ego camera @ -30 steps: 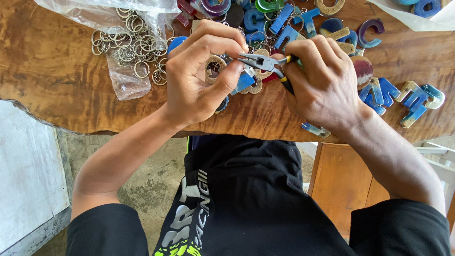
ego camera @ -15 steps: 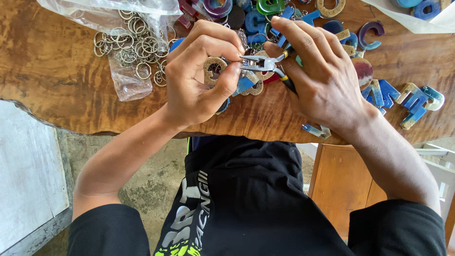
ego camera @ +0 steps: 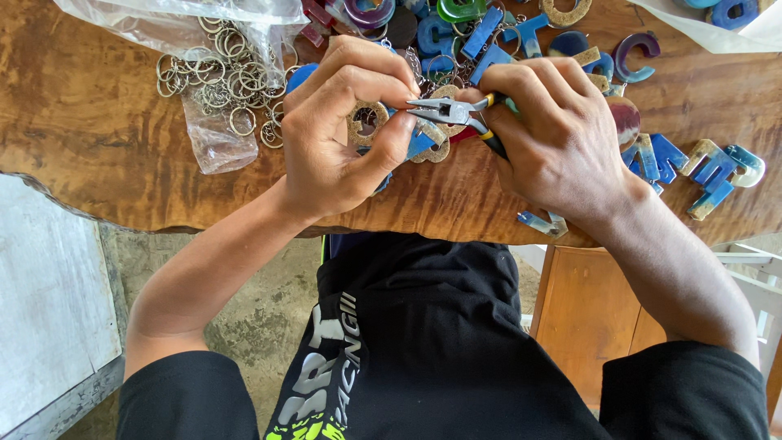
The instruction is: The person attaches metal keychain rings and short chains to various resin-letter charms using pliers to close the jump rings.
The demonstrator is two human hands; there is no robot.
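Note:
My left hand [ego camera: 346,130] pinches a tan round letter charm [ego camera: 368,121] between thumb and fingers, just above the wooden table [ego camera: 81,122]. My right hand [ego camera: 562,134] grips small pliers [ego camera: 452,114] with yellow and black handles. The metal jaws point left and meet the charm at my left fingertips. Whether a ring sits in the jaws is hidden by my fingers. Blue and tan letter pieces [ego camera: 428,143] lie right under both hands.
A clear plastic bag [ego camera: 212,138] and a heap of metal key rings [ego camera: 220,81] lie at the left. Several coloured resin letters [ego camera: 717,167] are scattered at the right and along the far side [ego camera: 481,33]. A wooden stool [ego camera: 586,301] stands under the table edge.
Both hands have stayed together over the same spot. My right hand has turned slightly, shifting the pliers' jaws closer against the charm.

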